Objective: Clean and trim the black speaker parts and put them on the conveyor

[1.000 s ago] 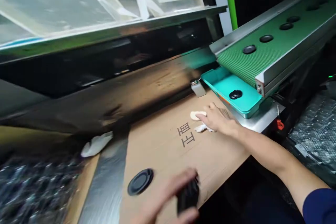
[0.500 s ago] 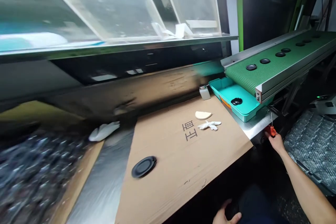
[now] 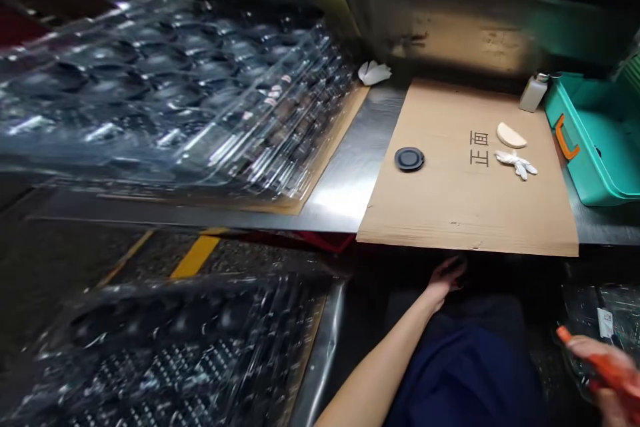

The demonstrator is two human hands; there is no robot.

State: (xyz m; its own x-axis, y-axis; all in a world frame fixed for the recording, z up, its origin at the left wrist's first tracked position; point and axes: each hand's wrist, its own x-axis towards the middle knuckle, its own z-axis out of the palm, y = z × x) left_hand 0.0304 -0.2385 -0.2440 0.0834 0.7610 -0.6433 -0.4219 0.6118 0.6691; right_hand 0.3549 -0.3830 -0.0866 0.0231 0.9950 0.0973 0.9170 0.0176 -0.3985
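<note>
Just under the table's front edge is my left hand (image 3: 445, 278), its fingers closed round a dark round part (image 3: 463, 263) that is mostly lost in shadow. At the lower right, blurred by motion, my right hand (image 3: 590, 348) is closed round an orange-red handled tool (image 3: 613, 370); its working end is not clear. A black round disc-like part (image 3: 409, 159) lies on the cardboard sheet (image 3: 430, 213) with printed characters. Near the sheet's right side are a cream half-round pad (image 3: 511, 135) and a crumpled white glove (image 3: 517, 163).
Stacked clear plastic trays (image 3: 150, 100) cover the table's left part, with more trays (image 3: 190, 347) below. A teal bin (image 3: 580, 177) and a small bottle (image 3: 533, 92) stand at the right. A white crumpled item (image 3: 374, 73) lies behind.
The view has swung left and down, bringing the tray stacks in. My right hand has come away from the table's right edge with the tool. My left hand now shows with a dark part.
</note>
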